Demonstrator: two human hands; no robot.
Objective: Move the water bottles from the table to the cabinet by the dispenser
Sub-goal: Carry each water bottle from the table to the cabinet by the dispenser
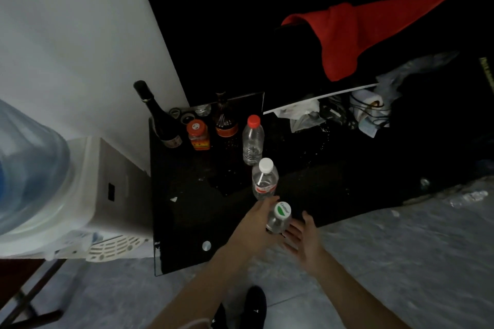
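Observation:
Three clear water bottles stand in a row on the black glass cabinet top (192, 216). The farthest has a red cap (253, 139), the middle one a white cap and red label (264, 179). The nearest bottle (278, 218) has a white cap with a green mark and stands near the cabinet's front edge. My left hand (254, 224) wraps around its left side, fingers curled on it. My right hand (304, 238) is just right of the bottle with fingers spread and relaxed, holding nothing.
A water dispenser (107, 195) with a large blue jug (26, 168) stands left of the cabinet. At the cabinet's back are a dark wine bottle (157, 117), an orange-lidded jar (198, 135) and a brown bottle (224, 117). A red cloth (352, 35) and plastic bags (307, 115) lie to the right.

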